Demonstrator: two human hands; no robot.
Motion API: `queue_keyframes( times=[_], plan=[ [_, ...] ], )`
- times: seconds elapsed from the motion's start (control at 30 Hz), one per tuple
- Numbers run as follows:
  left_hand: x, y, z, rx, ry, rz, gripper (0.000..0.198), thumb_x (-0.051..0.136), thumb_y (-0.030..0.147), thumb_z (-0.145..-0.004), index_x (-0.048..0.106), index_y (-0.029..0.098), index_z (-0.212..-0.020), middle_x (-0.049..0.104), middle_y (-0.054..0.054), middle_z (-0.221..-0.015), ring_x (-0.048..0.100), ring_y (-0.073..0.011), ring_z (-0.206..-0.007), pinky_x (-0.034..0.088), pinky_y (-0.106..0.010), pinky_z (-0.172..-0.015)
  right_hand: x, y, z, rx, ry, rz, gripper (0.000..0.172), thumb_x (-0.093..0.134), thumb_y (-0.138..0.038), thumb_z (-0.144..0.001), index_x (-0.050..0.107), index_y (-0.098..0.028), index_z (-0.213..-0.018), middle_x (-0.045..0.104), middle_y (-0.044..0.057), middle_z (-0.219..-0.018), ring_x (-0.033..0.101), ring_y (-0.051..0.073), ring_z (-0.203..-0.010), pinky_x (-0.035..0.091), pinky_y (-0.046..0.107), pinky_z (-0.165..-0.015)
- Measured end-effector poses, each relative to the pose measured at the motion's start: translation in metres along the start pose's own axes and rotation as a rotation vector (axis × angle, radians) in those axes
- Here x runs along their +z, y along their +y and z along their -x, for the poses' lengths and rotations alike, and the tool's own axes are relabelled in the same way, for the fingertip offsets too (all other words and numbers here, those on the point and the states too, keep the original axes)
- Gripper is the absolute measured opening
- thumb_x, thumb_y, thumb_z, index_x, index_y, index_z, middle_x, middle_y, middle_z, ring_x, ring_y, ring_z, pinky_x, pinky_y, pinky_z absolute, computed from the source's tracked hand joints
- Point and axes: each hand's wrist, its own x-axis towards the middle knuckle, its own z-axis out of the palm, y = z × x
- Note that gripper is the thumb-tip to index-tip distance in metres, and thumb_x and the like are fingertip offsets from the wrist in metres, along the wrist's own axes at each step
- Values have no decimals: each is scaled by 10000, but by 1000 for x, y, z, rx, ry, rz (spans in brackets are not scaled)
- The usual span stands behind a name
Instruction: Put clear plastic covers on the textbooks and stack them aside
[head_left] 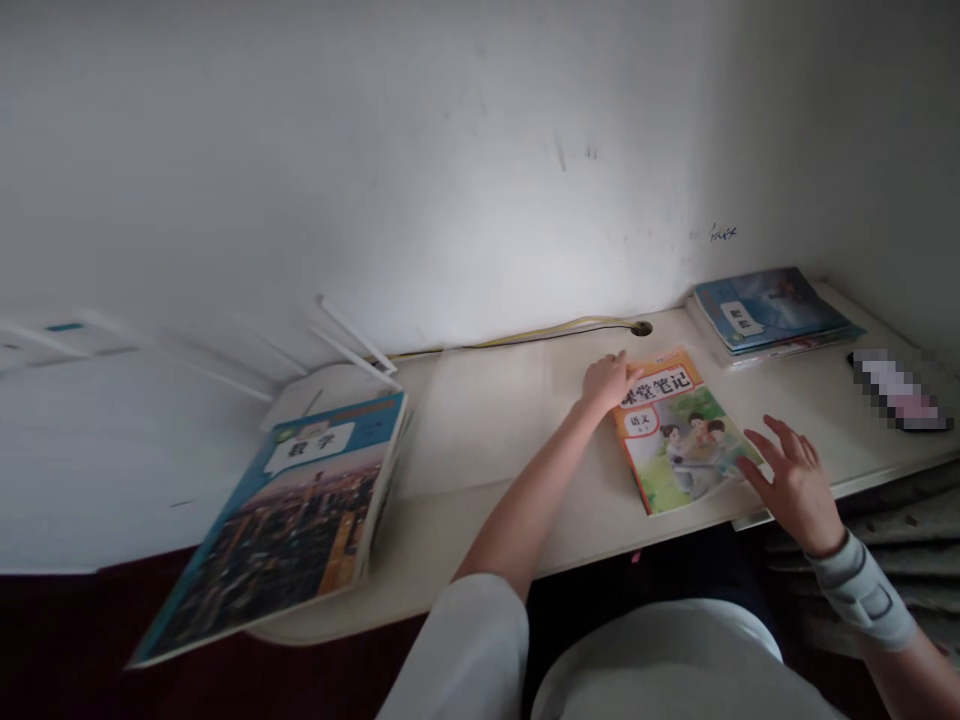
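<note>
An orange-and-green book (679,440) with a cartoon of children on its cover lies at an angle on the white desk in front of me. My left hand (611,382) is at its upper left corner, with the fingers closed around the edge there. By the lower right edge is my right hand (795,480), fingers spread and curved, the thumb near or against the cover. A wide grey band wraps the right wrist.
A large blue book (300,510) lies on more books, overhanging the desk's left front edge. White router-like antennas (356,340) rise behind it. Cables (525,338) run along the wall to a hole. A book stack (772,310) and a phone (896,388) lie right.
</note>
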Motion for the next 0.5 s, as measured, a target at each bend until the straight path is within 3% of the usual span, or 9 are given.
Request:
queue_keyframes(
  times=[0.1, 0.2, 0.3, 0.37, 0.5],
  plan=[
    [-2, -26, 13, -39, -54, -33, 445, 393, 511, -868, 549, 154, -1084, 614, -154, -1054, 588, -269, -980, 435, -357, -803, 17, 6, 12, 188, 19, -136, 583, 479, -458, -842, 368, -169, -1336, 383, 202, -1347, 517, 305, -1110, 488, 434, -810],
    [-5, -52, 38, -74, -140, -59, 440, 498, 547, -796, 583, 155, -975, 652, -135, -894, 627, -276, -827, 447, -337, -669, 31, 9, 10, 268, 42, -227, 622, 434, -424, -863, 252, -162, -1397, 438, 204, -1275, 561, 279, -1022, 490, 432, -799],
    [-8, -72, 59, -111, -224, -53, 438, 526, 579, -752, 601, 174, -901, 662, -114, -848, 625, -270, -771, 425, -314, -602, 39, 16, -3, 284, -8, -219, 618, 451, -392, -849, 284, -125, -1381, 585, 162, -1037, 585, 266, -897, 478, 429, -793],
    [-7, -78, 63, -89, -207, 46, 417, 493, 568, -778, 610, 180, -874, 664, -94, -840, 619, -240, -768, 414, -293, -607, 42, 22, -13, 307, -50, -201, 595, 463, -373, -834, 334, -106, -1350, 622, 125, -897, 591, 259, -819, 479, 407, -754],
    [3, -68, 45, -35, -123, 224, 377, 450, 508, -828, 622, 175, -867, 662, -46, -810, 603, -173, -757, 416, -246, -646, 45, 29, -29, 344, -107, -191, 509, 433, -269, -805, 423, -96, -1284, 645, 94, -814, 599, 228, -706, 470, 350, -682]
  ],
)
